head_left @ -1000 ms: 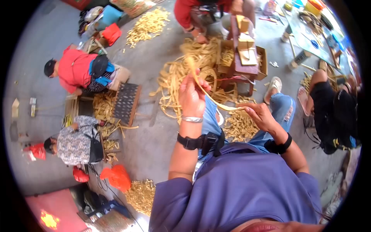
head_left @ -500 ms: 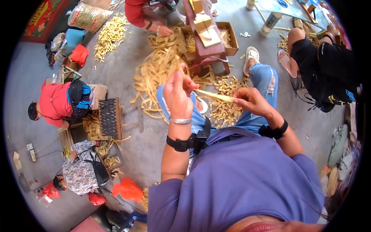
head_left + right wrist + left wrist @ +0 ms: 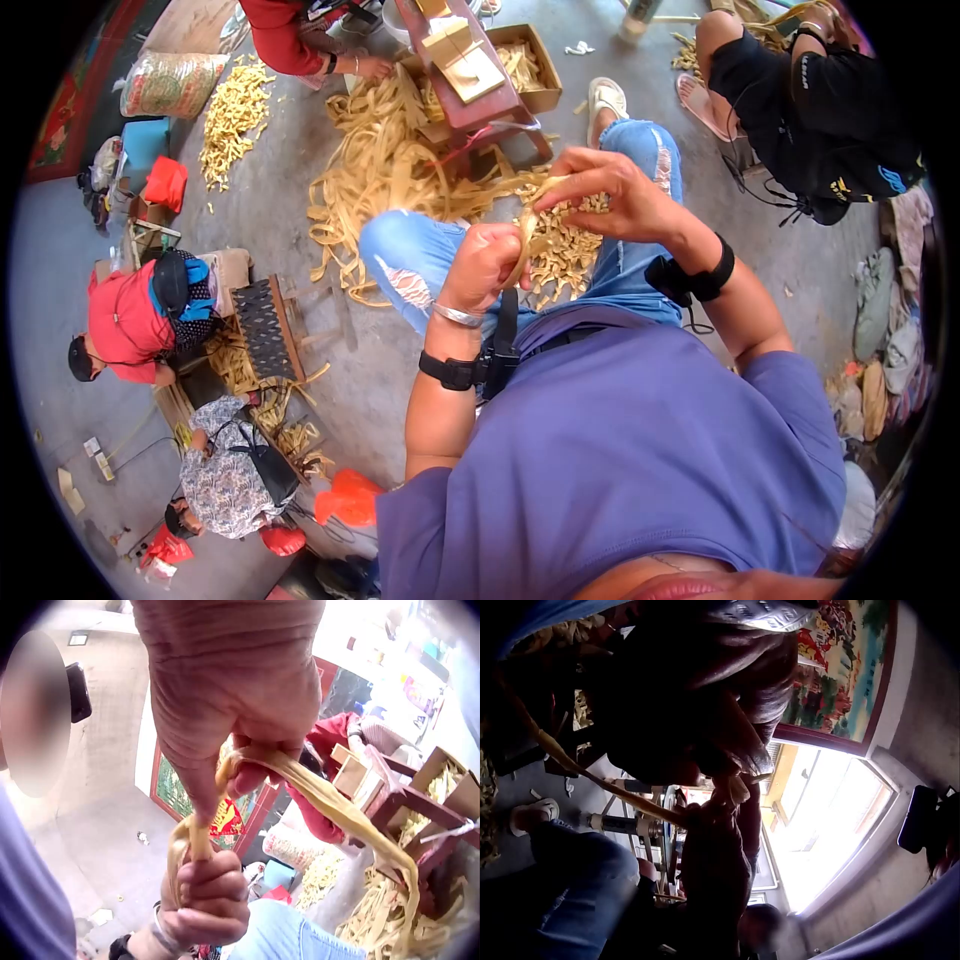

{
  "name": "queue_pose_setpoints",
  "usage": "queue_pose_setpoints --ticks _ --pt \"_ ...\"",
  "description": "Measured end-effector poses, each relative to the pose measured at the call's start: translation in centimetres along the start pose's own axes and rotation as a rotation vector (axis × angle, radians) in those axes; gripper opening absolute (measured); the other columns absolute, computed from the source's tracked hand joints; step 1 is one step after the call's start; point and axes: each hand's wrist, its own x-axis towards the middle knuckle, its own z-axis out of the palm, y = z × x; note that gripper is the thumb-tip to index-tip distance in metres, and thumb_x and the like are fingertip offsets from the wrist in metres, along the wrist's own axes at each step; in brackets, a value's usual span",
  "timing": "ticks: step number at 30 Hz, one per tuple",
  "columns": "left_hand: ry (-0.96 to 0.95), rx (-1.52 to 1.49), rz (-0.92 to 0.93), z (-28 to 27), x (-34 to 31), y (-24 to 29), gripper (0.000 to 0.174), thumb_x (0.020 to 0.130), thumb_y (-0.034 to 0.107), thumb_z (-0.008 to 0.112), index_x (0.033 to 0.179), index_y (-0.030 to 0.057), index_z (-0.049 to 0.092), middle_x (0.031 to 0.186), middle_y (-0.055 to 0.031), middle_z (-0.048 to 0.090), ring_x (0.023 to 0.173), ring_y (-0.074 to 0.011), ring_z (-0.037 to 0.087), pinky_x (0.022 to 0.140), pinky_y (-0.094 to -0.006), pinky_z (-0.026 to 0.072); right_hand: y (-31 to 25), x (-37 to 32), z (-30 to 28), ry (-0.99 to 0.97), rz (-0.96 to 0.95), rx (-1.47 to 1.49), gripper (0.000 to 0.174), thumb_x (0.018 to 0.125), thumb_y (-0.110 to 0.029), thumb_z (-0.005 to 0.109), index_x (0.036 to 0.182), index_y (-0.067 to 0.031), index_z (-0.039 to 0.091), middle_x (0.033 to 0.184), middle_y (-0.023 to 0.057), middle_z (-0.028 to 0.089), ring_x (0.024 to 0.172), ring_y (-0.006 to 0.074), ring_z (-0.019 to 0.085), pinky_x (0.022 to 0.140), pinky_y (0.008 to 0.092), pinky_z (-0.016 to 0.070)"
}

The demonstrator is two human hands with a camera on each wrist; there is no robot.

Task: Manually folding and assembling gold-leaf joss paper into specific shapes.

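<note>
A long, flat, pale-yellow strip (image 3: 527,228) runs between both hands above the person's lap. My left hand (image 3: 485,265) has its fingers curled round the strip, which loops over the top of the fist in the right wrist view. Thumb and fingers of my right hand (image 3: 622,195) pinch the strip just above that fist. From the right hand a long tail of the strip (image 3: 337,806) hangs toward the floor pile. Both hands look dark in the left wrist view, where the strip (image 3: 592,776) crosses to the right hand (image 3: 716,855).
A heap of loose strips (image 3: 375,165) lies beyond the knees, and short knotted pieces (image 3: 562,255) lie between the legs. Past them stand a dark red bench (image 3: 490,100) and a cardboard box (image 3: 540,90). Several other people sit around, one in black shorts (image 3: 750,95) at right.
The hands have come together from holding the strip stretched between them. The left hand has curled into a fist, and the right has moved up and left. The head view has shifted.
</note>
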Motion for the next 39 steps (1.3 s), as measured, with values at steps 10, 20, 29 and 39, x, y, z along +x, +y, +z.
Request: queue_pose_setpoints --ticks 10,20,29,39 --pt "-0.165 -0.156 -0.143 -0.2 1.0 -0.1 0.023 0.087 0.015 0.047 0.068 0.0030 0.054 0.048 0.0019 0.037 0.038 -0.0065 0.033 0.039 -0.0252 0.0354 0.6 -1.5 1.5 0.137 -0.085 0.088 0.036 0.070 0.000 0.073 0.103 -0.0136 0.071 0.095 0.0077 0.062 0.079 0.0203 0.058 0.066 0.0302 0.0485" --pt "-0.223 -0.376 -0.176 0.4 1.5 -1.0 0.014 0.085 0.013 0.049 0.078 0.0022 0.055 0.053 0.0000 0.040 0.042 -0.0105 0.037 0.044 -0.0303 0.0405 1.4 -2.3 1.5 0.028 -0.093 0.157 0.021 0.071 -0.007 0.076 0.091 -0.0139 0.075 0.095 0.0063 0.055 0.078 0.0168 0.057 0.066 0.0273 0.0471" --pt "0.150 -0.525 0.378 1.3 3.0 -1.6 0.041 0.079 -0.010 0.062 0.116 0.0051 0.056 0.097 -0.0070 0.061 0.091 -0.0164 0.060 0.087 -0.0315 0.0492 1.9 -3.1 2.9 0.327 -0.106 -0.322 0.011 0.073 -0.010 0.074 0.083 -0.0096 0.071 0.121 0.0095 0.055 0.091 0.0218 0.062 0.081 0.0361 0.0477" --pt "0.060 0.202 0.455 3.5 2.4 1.0 0.038 0.087 -0.006 0.050 0.125 -0.0026 0.047 0.113 -0.0137 0.061 0.105 -0.0168 0.059 0.092 -0.0281 0.0465 2.0 -3.0 4.5 0.447 0.442 0.835 0.019 0.085 -0.009 0.068 0.101 -0.0046 0.060 0.096 0.0018 0.062 0.083 0.0060 0.057 0.068 0.0210 0.0482"
